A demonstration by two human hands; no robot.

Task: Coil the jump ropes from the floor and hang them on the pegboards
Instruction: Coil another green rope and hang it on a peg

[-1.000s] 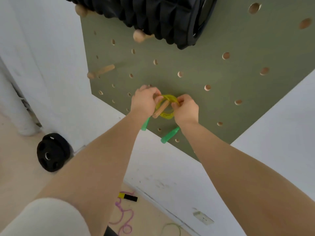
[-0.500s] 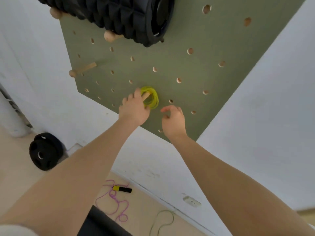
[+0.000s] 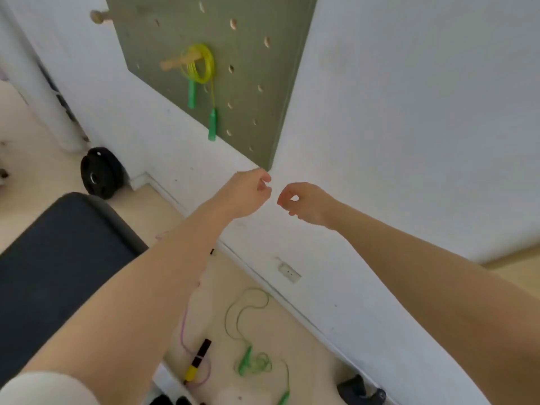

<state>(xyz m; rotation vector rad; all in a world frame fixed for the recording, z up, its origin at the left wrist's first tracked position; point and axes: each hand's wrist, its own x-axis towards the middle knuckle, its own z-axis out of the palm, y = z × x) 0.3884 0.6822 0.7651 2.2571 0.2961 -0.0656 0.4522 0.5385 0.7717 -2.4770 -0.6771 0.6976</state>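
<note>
One yellow-green jump rope (image 3: 198, 64) hangs coiled over a wooden peg (image 3: 175, 62) on the green pegboard (image 3: 248, 83), so both the left hand (image 3: 248, 194) and right hand (image 3: 306, 203) hover empty, fingers loosely curled, above two ropes lying uncoiled on the floor (image 3: 306, 346): a green rope (image 3: 251, 362) and a pink rope (image 3: 187, 343).

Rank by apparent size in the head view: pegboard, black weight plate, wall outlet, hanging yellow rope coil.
1. pegboard
2. weight plate
3. yellow rope coil
4. wall outlet
Apparent sizes only; distances from the camera differ.
</note>
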